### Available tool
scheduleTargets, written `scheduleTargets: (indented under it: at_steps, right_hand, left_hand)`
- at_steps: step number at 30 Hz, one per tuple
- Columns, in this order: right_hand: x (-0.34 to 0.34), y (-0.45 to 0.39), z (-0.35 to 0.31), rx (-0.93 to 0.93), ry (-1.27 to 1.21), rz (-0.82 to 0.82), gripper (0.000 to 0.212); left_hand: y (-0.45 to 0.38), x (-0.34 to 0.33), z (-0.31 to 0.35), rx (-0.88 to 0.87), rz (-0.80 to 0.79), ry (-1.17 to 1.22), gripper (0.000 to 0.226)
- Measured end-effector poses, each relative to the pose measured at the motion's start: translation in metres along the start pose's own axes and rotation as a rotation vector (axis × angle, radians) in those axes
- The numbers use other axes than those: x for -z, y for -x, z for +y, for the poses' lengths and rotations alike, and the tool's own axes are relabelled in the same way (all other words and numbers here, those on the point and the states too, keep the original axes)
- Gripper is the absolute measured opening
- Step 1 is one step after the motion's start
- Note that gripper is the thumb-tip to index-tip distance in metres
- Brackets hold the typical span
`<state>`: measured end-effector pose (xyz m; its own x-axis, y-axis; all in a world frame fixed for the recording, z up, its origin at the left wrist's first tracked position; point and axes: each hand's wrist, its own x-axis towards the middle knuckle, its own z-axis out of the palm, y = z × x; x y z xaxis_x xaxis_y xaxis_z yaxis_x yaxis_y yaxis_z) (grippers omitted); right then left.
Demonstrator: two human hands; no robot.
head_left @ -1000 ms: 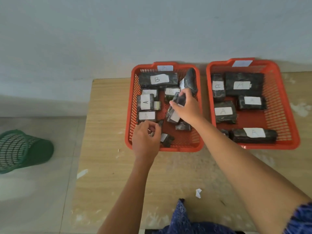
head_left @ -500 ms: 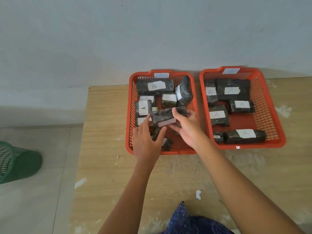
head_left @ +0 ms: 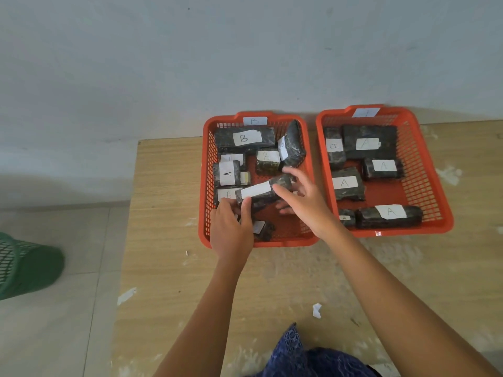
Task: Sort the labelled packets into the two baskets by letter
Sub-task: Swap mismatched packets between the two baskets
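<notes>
Two orange baskets stand side by side at the table's far edge. The left basket carries a B tag and holds several dark packets, mostly lettered B, plus one A packet at its left side. The right basket holds several packets lettered A. Above the left basket, both hands hold one dark packet whose white label faces up; no letter is readable on it. My left hand grips its near left end and my right hand its right end.
A green mesh bin lies on the floor at the left. Small paper scraps sit on the wooden table near me. A grey wall rises right behind the baskets. Blue patterned cloth shows at the bottom edge.
My right hand lifted the dark packet from the left basket's middle and turned it flat, label up. My left hand left the basket's front and took the packet's left end.
</notes>
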<state>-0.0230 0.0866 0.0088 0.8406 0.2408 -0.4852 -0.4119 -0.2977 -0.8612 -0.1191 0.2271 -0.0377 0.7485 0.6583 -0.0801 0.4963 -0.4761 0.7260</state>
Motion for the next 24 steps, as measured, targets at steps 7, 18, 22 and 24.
scheduleTargets:
  at_steps: [7,18,22,24]
  right_hand:
    - [0.012,-0.002,0.000,-0.019,0.327,0.112,0.064]
    - [0.005,-0.012,0.021,0.100,0.441,-0.009,0.040]
    - [0.005,-0.010,0.022,0.020,0.342,-0.077,0.021]
    - [0.005,-0.009,0.017,-0.009,0.387,-0.081,0.019]
  left_hand:
    - [0.005,0.004,0.004,-0.031,-0.005,-0.006,0.031]
    - [-0.005,0.000,-0.003,0.055,-0.111,-0.055,0.049]
    - [-0.001,0.002,0.002,-0.023,-0.059,-0.050,0.046]
    - [0.000,0.002,0.003,-0.039,-0.020,-0.043,0.045]
